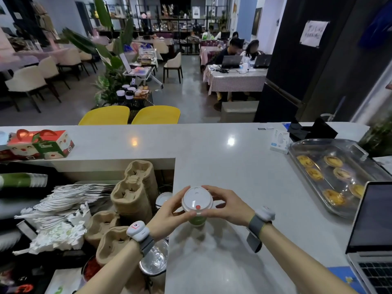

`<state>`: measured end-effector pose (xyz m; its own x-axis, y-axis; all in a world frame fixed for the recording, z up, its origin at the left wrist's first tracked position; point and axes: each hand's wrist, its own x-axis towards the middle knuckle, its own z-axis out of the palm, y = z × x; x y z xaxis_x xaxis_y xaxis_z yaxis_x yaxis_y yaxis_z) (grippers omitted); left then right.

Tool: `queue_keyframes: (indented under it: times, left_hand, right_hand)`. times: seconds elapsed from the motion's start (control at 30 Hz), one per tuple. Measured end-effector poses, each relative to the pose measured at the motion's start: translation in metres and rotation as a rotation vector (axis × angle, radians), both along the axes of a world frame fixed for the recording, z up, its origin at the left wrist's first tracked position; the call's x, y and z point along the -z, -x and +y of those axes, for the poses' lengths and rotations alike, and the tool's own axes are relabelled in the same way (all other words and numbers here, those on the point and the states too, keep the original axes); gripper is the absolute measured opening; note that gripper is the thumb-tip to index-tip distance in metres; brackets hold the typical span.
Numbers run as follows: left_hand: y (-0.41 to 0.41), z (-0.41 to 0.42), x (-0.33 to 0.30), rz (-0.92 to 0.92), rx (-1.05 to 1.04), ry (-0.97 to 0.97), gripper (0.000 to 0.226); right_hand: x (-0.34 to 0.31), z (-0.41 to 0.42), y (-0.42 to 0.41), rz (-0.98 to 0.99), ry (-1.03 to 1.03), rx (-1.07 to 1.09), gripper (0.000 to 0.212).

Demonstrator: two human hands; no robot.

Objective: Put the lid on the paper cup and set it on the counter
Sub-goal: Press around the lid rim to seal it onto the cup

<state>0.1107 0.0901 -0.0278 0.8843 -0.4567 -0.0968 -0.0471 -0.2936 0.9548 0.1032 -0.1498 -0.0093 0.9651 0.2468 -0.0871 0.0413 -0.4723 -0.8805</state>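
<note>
A green paper cup [197,220] is held above the pale counter [244,177], near its left inner corner. A white plastic lid [196,200] with a small red plug sits on the cup's rim. My left hand [169,211] grips the lid's left edge with thumb and fingers. My right hand [227,205] clasps the lid's right edge the same way. Most of the cup's body is hidden under the lid and my fingers. A shadow lies on the counter below the cup.
A clear covered tray of egg tarts [335,177] lies at the right, and an open laptop [373,234] stands near the front right. Pulp cup carriers [131,194], paper bags [63,204] and stacked cups [25,180] fill the lower shelf at left. Festive boxes [42,145] rest on the far left counter.
</note>
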Motion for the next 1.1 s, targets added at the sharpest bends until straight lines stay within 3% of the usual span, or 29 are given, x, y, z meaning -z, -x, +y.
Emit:
queue_keyframes:
  times: [0.3, 0.5, 0.7, 0.87, 1.1]
  left_hand:
    - [0.0, -0.004, 0.011, 0.033, -0.017, 0.055, 0.079]
    - [-0.005, 0.005, -0.007, 0.101, 0.051, 0.112, 0.1]
    - [-0.009, 0.011, -0.013, 0.076, 0.013, 0.091, 0.072]
    - [-0.011, 0.007, -0.012, 0.047, 0.033, 0.017, 0.103]
    - [-0.014, 0.005, 0.002, 0.078, -0.027, 0.06, 0.095]
  right_hand:
    - [0.013, 0.004, 0.003, -0.009, -0.073, 0.031, 0.075]
    - [0.004, 0.006, 0.007, -0.045, -0.023, 0.065, 0.075]
    - [-0.002, -0.011, -0.002, 0.006, 0.073, 0.01, 0.099]
    - [-0.009, -0.007, -0.006, 0.038, 0.044, -0.06, 0.064]
    - [0.005, -0.007, -0.012, 0.002, 0.03, -0.032, 0.076]
